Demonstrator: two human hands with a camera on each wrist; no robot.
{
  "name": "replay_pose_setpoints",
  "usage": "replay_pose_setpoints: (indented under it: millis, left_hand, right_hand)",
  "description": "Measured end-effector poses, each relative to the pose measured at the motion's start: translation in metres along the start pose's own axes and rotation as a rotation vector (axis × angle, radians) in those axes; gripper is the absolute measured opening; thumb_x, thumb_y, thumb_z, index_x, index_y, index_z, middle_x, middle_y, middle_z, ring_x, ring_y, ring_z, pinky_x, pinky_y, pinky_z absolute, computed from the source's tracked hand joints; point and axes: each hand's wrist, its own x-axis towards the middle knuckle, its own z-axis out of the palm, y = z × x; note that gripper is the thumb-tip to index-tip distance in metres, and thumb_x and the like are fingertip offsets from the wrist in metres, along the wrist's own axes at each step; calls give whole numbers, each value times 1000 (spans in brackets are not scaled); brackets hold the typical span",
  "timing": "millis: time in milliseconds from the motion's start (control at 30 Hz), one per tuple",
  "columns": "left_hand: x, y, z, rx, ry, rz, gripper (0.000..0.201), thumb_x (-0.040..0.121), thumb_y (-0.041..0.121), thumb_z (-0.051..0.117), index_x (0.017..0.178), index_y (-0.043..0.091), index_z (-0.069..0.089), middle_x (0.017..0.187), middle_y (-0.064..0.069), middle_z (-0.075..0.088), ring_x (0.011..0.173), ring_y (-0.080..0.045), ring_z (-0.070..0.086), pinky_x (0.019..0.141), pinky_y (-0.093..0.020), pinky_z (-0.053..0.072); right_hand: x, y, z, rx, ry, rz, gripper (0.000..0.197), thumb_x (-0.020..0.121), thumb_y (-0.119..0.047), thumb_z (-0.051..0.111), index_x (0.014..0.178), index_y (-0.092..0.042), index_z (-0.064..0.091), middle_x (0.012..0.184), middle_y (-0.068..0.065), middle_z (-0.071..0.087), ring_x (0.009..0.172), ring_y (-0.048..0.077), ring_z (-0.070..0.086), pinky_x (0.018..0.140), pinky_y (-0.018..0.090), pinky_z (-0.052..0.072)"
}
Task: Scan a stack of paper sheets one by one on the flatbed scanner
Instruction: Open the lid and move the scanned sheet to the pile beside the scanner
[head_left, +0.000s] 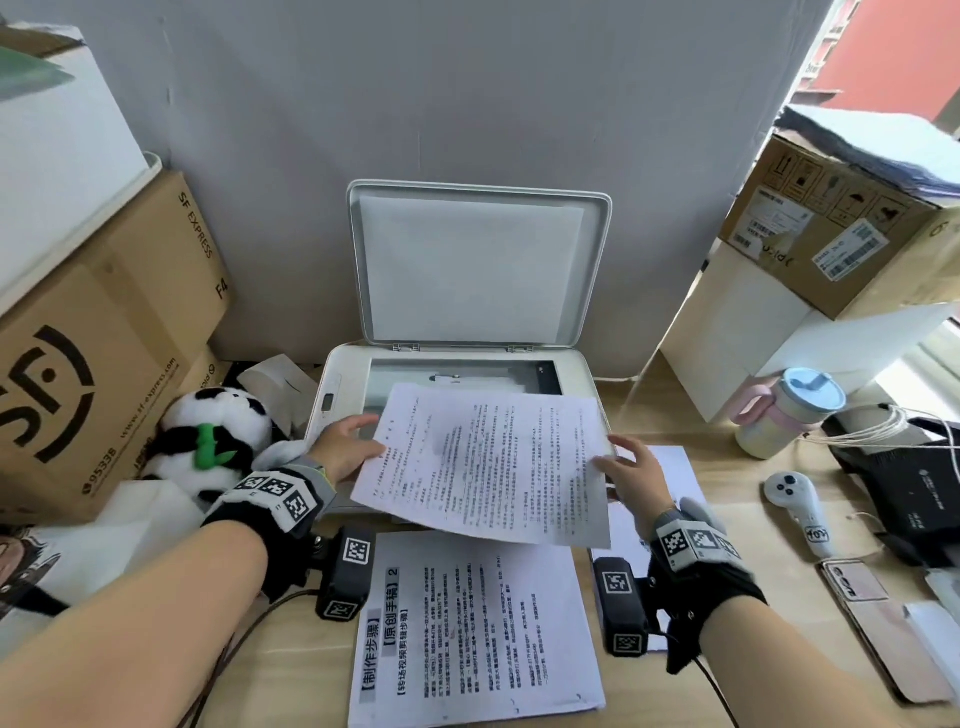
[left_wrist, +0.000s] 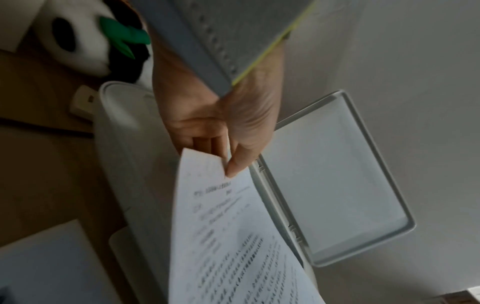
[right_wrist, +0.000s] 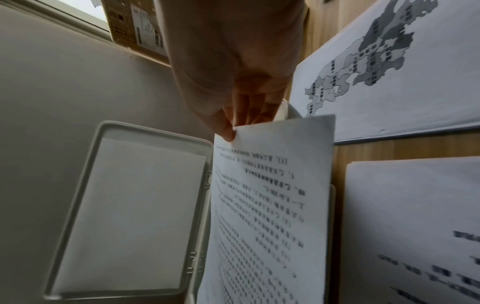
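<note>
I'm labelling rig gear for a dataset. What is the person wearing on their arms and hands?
Forearms are bare, no sleeves. Each wrist carries a black strap with grey-white panels printed with black square markers. The left hand and right hand are ungloved. A black camera block with square markers hangs below each wrist, and dark cables trail from them.

The flatbed scanner (head_left: 457, 395) sits at the back of the table (head_left: 727, 467), its lid (head_left: 478, 265) raised against the wall. A printed sheet (head_left: 488, 467) hangs over its glass. The paper stack (head_left: 478, 629) lies in front, a plush panda (head_left: 218, 436) left, a lidded cup (head_left: 789, 410) right.
</note>
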Motion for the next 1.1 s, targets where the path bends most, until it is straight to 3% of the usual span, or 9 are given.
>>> replay_pose_setpoints:
  millis: [167, 333, 433, 533, 667, 833, 900, 1000, 1100]
  left_hand:
    - [2, -16, 10, 57, 2, -42, 45, 85, -3, 59, 129, 5, 53, 125, -22, 59, 111, -34, 60, 100, -44, 47]
    - [0, -18, 13, 129, 72, -21, 29, 87, 0, 59, 116, 1, 60, 118, -18, 62, 109, -32, 61, 96, -36, 47]
    - [1, -16, 14, 101, 80, 11, 21, 87, 1, 60, 108, 2, 63, 115, -19, 64, 105, -32, 62, 97, -38, 48]
    - [-4, -8, 17, -84, 85, 24, 7, 89, 4, 60, 94, 6, 63, 105, -17, 65, 82, -23, 65, 78, -31, 53]
    - [-19, 7, 23, -248, -56, -69, 21, 97, 25, 50, 88, 10, 62, 67, -8, 68, 49, -14, 64, 41, -18, 51]
    - [-34, 2, 27, 52, -423, -201, 35, 99, 32, 41, 96, 5, 63, 55, -6, 64, 49, -17, 65, 46, -20, 51]
    - [-37, -6, 31, 147, -516, -257, 38, 99, 35, 41, 97, 6, 65, 57, -5, 64, 52, -16, 66, 48, -20, 51]
    - [-40, -22, 37, 190, -558, -335, 37, 99, 36, 40, 96, 7, 64, 58, -5, 66, 55, -16, 68, 49, -20, 51]
    - [-40, -39, 41, 172, -557, -402, 34, 100, 34, 38, 96, 9, 61, 61, -5, 68, 60, -17, 69, 53, -20, 51]
  right_hand:
    - [1, 12, 1, -321, -43, 48, 13, 88, -12, 61, 76, -10, 60, 90, 14, 65, 69, 21, 57, 59, 28, 46]
    - [3, 19, -7, -431, -91, 61, 26, 85, -23, 65, 68, -5, 59, 70, 11, 59, 62, 21, 50, 51, 25, 33]
    - [-5, 14, -13, -369, -104, 51, 17, 88, -20, 64, 80, -6, 67, 71, 6, 66, 63, 21, 56, 54, 26, 42]
    - [-9, 13, -18, -213, -76, 43, 16, 90, -17, 62, 95, -3, 68, 86, 10, 70, 73, 22, 64, 63, 22, 53]
    - [-6, 22, -32, 27, 101, 67, 16, 90, -18, 61, 97, -5, 67, 100, 18, 69, 89, 32, 65, 85, 42, 51]
    - [-5, 33, -51, 277, 306, 155, 13, 92, -21, 58, 81, -15, 59, 54, -5, 63, 45, 13, 51, 41, 14, 37]
    - [-5, 40, -56, 386, 363, 181, 7, 92, -10, 56, 85, -12, 56, 42, -9, 58, 51, 10, 51, 36, 10, 35]
    - [-3, 60, -65, 347, 393, 265, 13, 92, -10, 54, 103, -7, 50, 55, -3, 64, 70, 12, 55, 46, 13, 46]
    - [-9, 74, -69, -64, 369, 342, 24, 96, -13, 46, 118, -8, 53, 105, 5, 63, 89, 16, 60, 59, 18, 45]
